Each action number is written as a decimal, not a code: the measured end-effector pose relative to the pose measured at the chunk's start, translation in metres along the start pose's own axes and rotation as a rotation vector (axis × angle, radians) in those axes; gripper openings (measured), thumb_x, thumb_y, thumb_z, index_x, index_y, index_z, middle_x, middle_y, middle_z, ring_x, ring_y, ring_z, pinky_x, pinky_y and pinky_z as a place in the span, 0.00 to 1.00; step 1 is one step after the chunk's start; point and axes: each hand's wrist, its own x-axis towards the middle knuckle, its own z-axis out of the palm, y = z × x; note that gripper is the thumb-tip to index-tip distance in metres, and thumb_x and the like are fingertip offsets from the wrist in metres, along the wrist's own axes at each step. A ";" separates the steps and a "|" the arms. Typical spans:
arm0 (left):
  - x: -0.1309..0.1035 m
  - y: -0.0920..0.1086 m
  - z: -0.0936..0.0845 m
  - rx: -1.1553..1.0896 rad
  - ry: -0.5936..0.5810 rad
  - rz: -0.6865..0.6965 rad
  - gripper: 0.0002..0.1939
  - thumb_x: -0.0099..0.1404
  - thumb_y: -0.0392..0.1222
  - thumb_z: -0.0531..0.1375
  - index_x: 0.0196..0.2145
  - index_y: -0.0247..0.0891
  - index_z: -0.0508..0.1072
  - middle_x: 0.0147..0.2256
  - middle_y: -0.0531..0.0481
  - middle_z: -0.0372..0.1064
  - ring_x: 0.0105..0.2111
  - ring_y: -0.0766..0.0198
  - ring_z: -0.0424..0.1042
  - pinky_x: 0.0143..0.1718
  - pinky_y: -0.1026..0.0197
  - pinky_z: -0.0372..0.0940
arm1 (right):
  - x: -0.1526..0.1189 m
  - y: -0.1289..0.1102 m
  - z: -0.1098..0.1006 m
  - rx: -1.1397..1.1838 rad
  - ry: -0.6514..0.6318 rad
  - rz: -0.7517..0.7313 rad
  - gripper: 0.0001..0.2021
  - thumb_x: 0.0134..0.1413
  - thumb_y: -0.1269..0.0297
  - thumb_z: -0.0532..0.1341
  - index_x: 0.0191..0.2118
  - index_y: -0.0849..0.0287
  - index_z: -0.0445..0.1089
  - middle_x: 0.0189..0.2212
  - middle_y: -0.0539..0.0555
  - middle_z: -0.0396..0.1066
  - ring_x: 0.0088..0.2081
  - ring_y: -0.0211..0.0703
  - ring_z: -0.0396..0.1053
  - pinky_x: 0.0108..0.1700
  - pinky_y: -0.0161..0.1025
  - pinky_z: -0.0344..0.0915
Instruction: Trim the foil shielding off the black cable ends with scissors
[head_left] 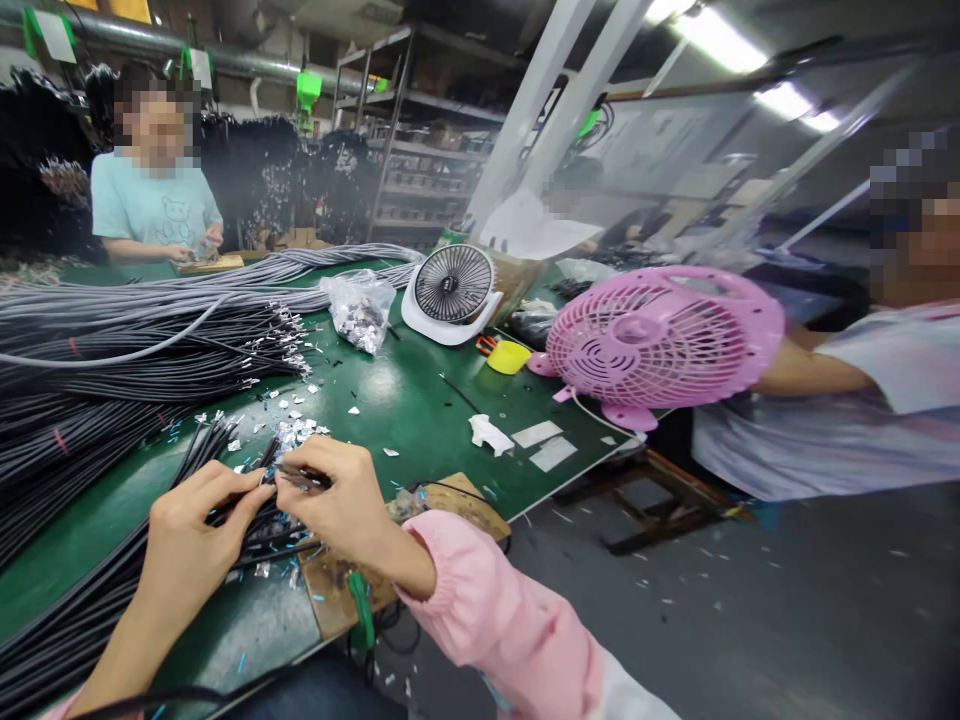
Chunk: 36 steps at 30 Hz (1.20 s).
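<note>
Green is the worktop (pixel 409 400) we lean over, strewn with silver foil scraps (pixel 296 425) and bundles of black cables (pixel 112 350). Our left hand (pixel 187 535) pinches a thin black cable (pixel 247 500) between thumb and forefinger, and our right hand (pixel 337 500), in a pink sleeve (pixel 495 610), pinches the cable's end just beside it, fingertips nearly touching. The cable lies at the near edge, above a wooden board (pixel 450 500). Farther off stand a white fan (pixel 452 292), a pink fan (pixel 660 335) and a clear bag of metal parts (pixel 360 310). Two other people sit nearby.
</note>
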 end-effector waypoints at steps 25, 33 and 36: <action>-0.010 -0.004 -0.005 0.157 0.318 0.323 0.06 0.61 0.32 0.64 0.28 0.42 0.75 0.21 0.60 0.69 0.19 0.73 0.65 0.23 0.68 0.59 | 0.001 -0.009 0.000 0.451 -0.239 0.431 0.07 0.51 0.62 0.66 0.32 0.60 0.72 0.23 0.47 0.68 0.27 0.36 0.63 0.29 0.33 0.61; -0.014 -0.004 -0.003 0.147 0.398 0.320 0.08 0.60 0.30 0.66 0.30 0.42 0.75 0.23 0.60 0.68 0.20 0.74 0.62 0.24 0.68 0.60 | 0.002 -0.004 -0.004 0.223 -0.275 -0.036 0.10 0.61 0.66 0.56 0.35 0.58 0.75 0.31 0.53 0.73 0.33 0.41 0.67 0.39 0.38 0.64; -0.014 -0.002 -0.003 0.153 0.383 0.333 0.08 0.60 0.29 0.65 0.30 0.42 0.75 0.23 0.60 0.69 0.20 0.73 0.63 0.25 0.67 0.62 | 0.002 -0.003 -0.003 0.166 -0.271 -0.120 0.14 0.63 0.66 0.55 0.27 0.58 0.72 0.26 0.51 0.71 0.29 0.38 0.63 0.33 0.35 0.60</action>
